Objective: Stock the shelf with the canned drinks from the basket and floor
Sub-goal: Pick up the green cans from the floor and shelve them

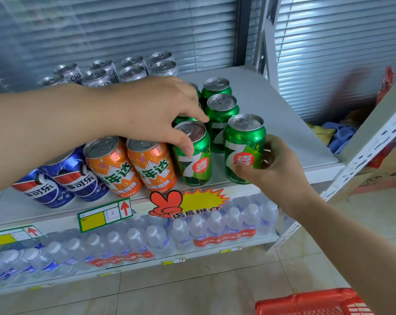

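While the right hand (pixel 272 164) wraps its fingers and thumb around the lower part of the outer green can (pixel 246 146), which stands upright at the front edge of the shelf (pixel 272 123), the left hand (pixel 160 112) grips the inner green can (pixel 192 153) from above, with the thumb on its front side and the fingers curled over its top; the inner green can stands at 9 o'clock from the outer one, near but apart; two more green cans (pixel 222 119) stand behind them, toward 12 o'clock; two orange cans (pixel 115 164) are at 9 o'clock from the inner green can, and blue cans (pixel 63 180) are further the same way; silver cans (pixel 115 69) stand at the back, at 11 o'clock; packed water bottles (pixel 192 226) fill the level below; a red basket (pixel 315 302) shows at 5 o'clock in the view.
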A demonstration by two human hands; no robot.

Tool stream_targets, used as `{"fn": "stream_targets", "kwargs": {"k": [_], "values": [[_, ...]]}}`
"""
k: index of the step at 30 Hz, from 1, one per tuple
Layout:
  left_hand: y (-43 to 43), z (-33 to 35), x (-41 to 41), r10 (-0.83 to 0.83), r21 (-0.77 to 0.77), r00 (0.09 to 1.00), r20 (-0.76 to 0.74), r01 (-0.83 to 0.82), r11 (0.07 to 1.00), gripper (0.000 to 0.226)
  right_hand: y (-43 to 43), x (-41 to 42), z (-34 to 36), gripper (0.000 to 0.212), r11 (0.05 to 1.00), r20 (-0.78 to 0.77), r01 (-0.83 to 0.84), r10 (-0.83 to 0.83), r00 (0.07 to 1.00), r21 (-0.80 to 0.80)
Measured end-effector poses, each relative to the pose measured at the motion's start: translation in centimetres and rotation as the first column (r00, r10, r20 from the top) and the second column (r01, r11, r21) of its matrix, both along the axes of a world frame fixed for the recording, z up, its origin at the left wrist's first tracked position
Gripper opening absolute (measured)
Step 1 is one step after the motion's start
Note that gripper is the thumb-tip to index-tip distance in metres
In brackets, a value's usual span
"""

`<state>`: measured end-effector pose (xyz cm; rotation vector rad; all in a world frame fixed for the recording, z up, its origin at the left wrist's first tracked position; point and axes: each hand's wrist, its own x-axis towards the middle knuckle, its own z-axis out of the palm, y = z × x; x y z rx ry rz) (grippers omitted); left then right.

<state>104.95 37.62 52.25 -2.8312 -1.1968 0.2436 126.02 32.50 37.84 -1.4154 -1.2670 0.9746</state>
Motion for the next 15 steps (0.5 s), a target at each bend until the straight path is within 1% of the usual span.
{"fn": "stream_targets", "kwargs": {"k": [2, 3, 6, 8, 10, 12, 13, 15], "values": [[0.2, -0.2, 0.2, -0.011, -0.030, 0.999, 0.039, 0.012, 0.999, 0.078, 0.4, -0.3, -0.3, 0.062, 0.999, -0.012, -0.032, 0.032, 0.999, -0.004], [0.1, -0.3, 0.2, 0.000, -0.041, 0.999, 0.052, 0.002, 0.999, 0.074, 0.6, -0.4, -0.4, 0.063, 0.998, -0.016, -0.059, 0.059, 0.998, -0.011], [0.7, -0.8, 0.0, 0.002, -0.009, 0.996, 0.088, -0.001, 1.000, 0.061, 1.2, -0.2, -0.2, 0.064, 0.986, -0.023, -0.161, 0.160, 0.987, -0.036], [0.8, -0.9, 0.0, 0.009, 0.000, 0.994, 0.107, -0.009, 1.000, 0.060, 1.4, 0.1, -0.2, 0.063, 0.979, 0.026, -0.199, 0.201, 0.979, -0.041], [1.0, -1.1, -0.1, 0.012, -0.004, 0.992, 0.129, -0.012, 1.000, 0.063, 1.3, 0.1, -0.4, 0.068, 0.984, 0.133, -0.174, 0.177, 0.975, -0.030], [1.1, -1.2, -0.3, 0.018, -0.019, 0.990, 0.142, -0.016, 1.000, 0.064, 0.9, -0.1, -0.8, 0.075, 0.996, 0.223, -0.092, 0.087, 0.971, 0.013], [1.0, -1.3, -0.3, 0.019, -0.021, 0.989, 0.145, -0.016, 1.000, 0.064, 0.8, -0.2, -0.9, 0.074, 0.998, 0.235, -0.061, 0.052, 0.970, 0.030], [1.0, -1.4, -0.2, 0.025, -0.034, 0.989, 0.145, -0.021, 0.999, 0.065, 0.8, -0.6, -1.0, 0.069, 0.998, 0.224, -0.047, 0.038, 0.974, 0.037]]}}
